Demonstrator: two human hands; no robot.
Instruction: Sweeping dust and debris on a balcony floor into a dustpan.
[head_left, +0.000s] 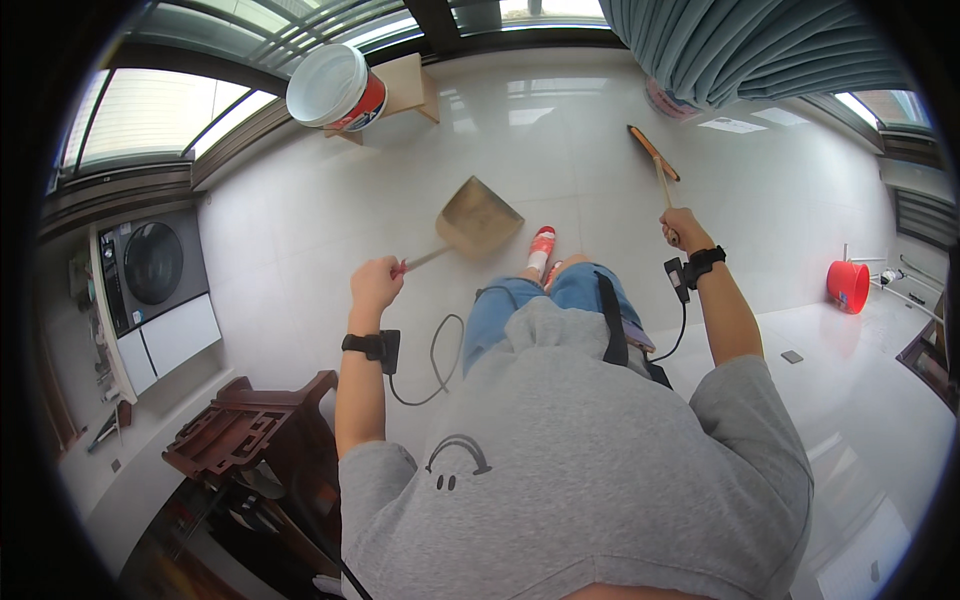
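Note:
My left hand (376, 283) grips the handle end of a long-handled dustpan (480, 219), whose tan pan is low over the pale tiled floor (555, 161), left of my feet. Whether the pan touches the floor I cannot tell. In my right hand (684, 227) is the pale handle of a broom (654, 153) with an orange and black head. The broom head is ahead and to the right, well apart from the dustpan. My feet, in red slippers (543, 238), are between the two tools.
A white bucket (327, 86) sits on a small wooden stool (409, 86) by the windows. Grey-blue curtains (735, 52) hang at the far right, partly hiding another bucket (670, 101). A red bucket (848, 286) stands right. A washing machine (153, 262) and carved dark wooden furniture (247, 427) are left.

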